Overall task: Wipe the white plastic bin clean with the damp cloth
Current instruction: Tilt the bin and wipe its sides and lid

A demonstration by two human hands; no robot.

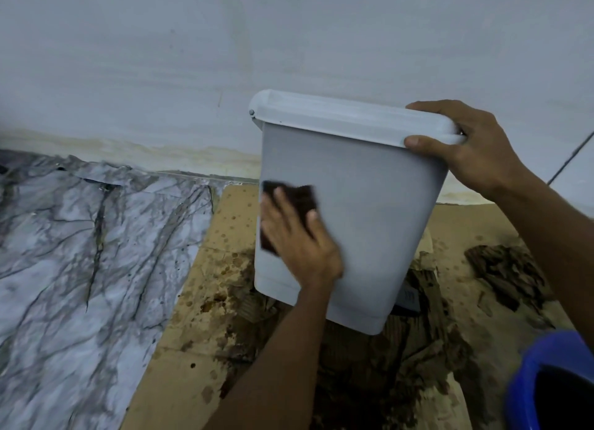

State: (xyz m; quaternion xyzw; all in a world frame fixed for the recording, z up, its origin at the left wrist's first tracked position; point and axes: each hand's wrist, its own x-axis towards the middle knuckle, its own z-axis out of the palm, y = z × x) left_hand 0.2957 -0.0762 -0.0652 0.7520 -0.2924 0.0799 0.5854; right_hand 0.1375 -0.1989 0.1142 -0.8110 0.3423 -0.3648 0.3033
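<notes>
wiping of the near side wall is judged to be the step in hand. the white plastic bin (363,211) is seen tilted, its lid end far and up against the wall (193,59), its base lifted toward the near side above the stained cardboard (205,301). whether the base rests on anything cannot be told.

the left hand (299,236) is laid flat on the bin's left part, fingers spread wide, with the dark cloth (291,201) pressed beneath them against the plastic. the cloth is partly blurred, so its exact outline is not clear. the right hand (466,149) is closed over the right end of the lid (350,117), thumb on the near edge and fingers over the top, so that the bin is steadied.

recommendations, offered as judgement only:
- the lid grip is best kept firm, since pressure from the cloth would otherwise push the tilted bin away.
- strokes are best made long and overlapping, from the lid edge toward the base, so that no strip is missed.
- the wall to the right of the cloth appears not yet covered and should be taken next.
- the seam under the lid and the hinge pin (251,112) are likely dirt traps and merit separate attention.
- the base should be kept off the soiled cardboard where possible.

a blue bucket (530,381) is noted at near right, a marbled sheet (80,252) at left.
</notes>
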